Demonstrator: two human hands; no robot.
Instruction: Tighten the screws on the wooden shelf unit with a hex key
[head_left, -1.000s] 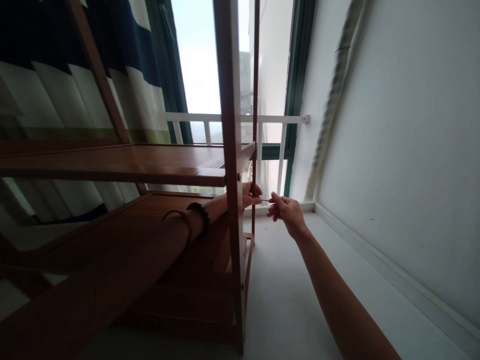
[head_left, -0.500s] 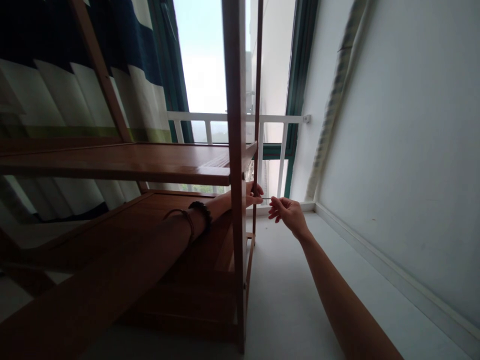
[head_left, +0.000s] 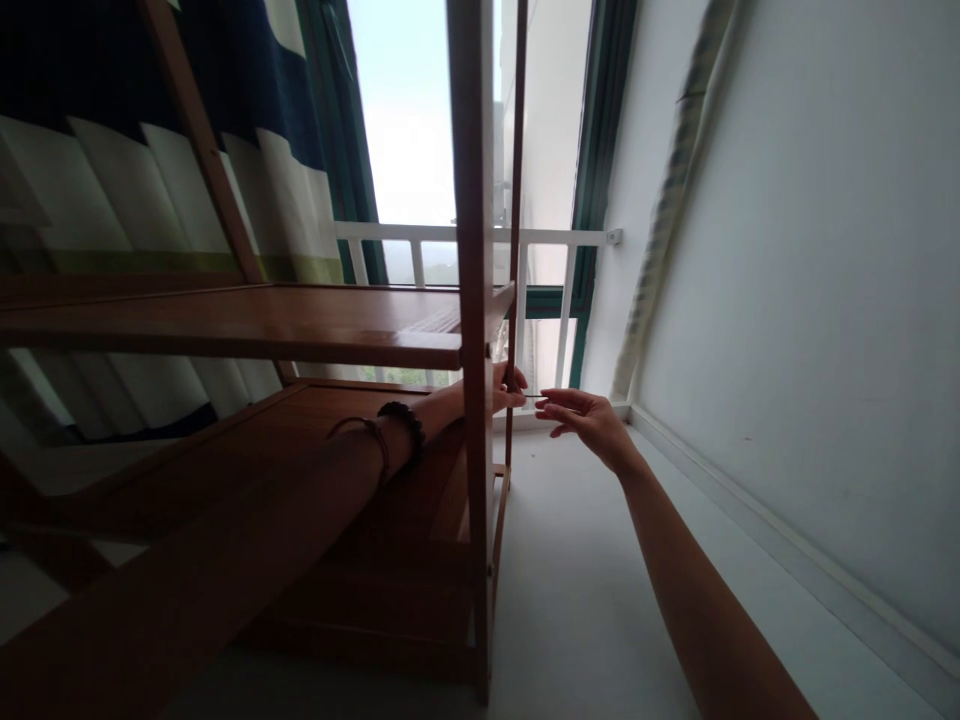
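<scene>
A brown wooden shelf rack (head_left: 247,325) stands in front of me. My left arm, with a dark bead bracelet (head_left: 405,422) on the wrist, reaches in between two shelves. My left hand (head_left: 504,388) is wrapped round the thin rear post (head_left: 515,200), partly hidden behind the front post (head_left: 472,300). My right hand (head_left: 589,415) is stretched out from the right, its fingertips pinching the end of a thin metal key (head_left: 529,396) that points into the rear post beside my left hand.
A white wall (head_left: 810,300) runs along the right, with a skirting ledge at its foot. Behind the rack are a white railing (head_left: 555,238), a green-framed window and a striped curtain (head_left: 150,180). Pale floor (head_left: 570,600) lies to the right of the rack.
My right hand's fingers have straightened and the wrist has turned, still at the thin key. My left hand has kept its grip on the post. The view has shifted slightly.
</scene>
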